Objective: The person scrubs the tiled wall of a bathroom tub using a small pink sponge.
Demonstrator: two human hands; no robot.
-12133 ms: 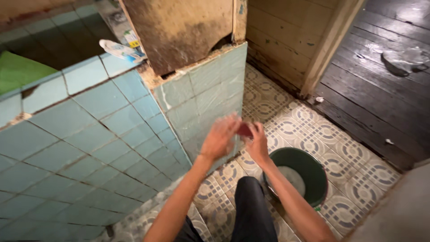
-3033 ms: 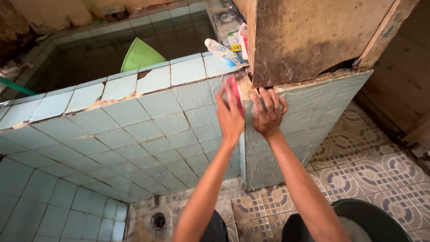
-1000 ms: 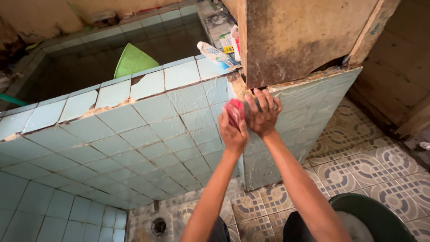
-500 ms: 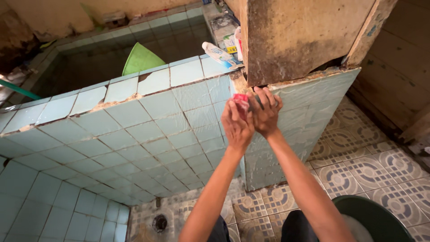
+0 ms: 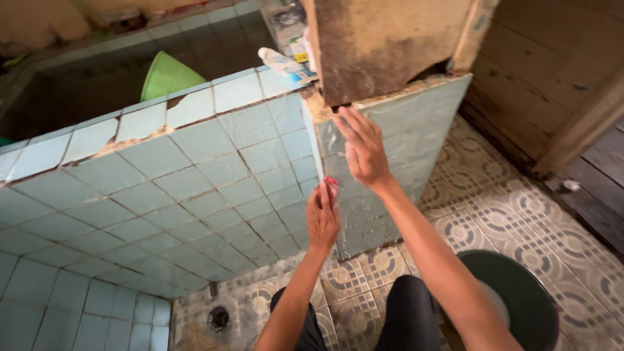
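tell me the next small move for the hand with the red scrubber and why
Probably press the red scrubber back against the corner edge of the tiled tank wall and stroke along it. The left hand holds it right beside that edge, and the right hand lies flat on the wet tiles next to it.

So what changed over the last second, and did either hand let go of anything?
The left hand slid down the tiled corner, still holding the red scrubber, and now sits lower than the right hand. The right hand stayed up near the top of the pale blue tiled wall, fingers spread on it. Nothing was released. The green dipper, tube and dark green bucket kept their places.
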